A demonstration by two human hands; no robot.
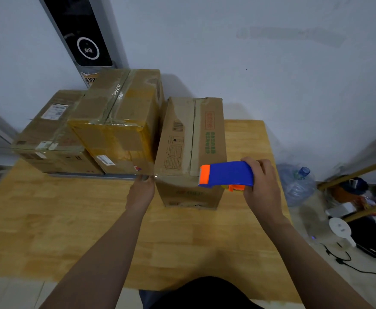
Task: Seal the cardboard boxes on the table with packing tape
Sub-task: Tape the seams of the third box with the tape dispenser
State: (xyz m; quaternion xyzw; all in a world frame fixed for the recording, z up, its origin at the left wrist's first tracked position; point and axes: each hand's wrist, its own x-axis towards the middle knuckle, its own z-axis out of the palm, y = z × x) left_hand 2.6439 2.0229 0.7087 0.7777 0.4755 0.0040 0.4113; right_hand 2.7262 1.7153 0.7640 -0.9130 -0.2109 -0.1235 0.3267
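Toward the tabletop's (71, 219) far right edge stands the box (211, 175), seam (192, 134) running away from the person. Right hand (260, 184) wraps the tape dispenser (227, 173) at the seam's near end; left hand (141, 190) touches the near-left corner, curl unclear.

This is a makeshift packing corner in a plain room, either a home or a small office. Labelled, taped cardboard boxes (120, 121) crowd a wooden tabletop (71, 219) against a bare white wall (271, 74). A big water jug (298, 186), a cable (349, 265) and loose clutter sit on the floor beside it.
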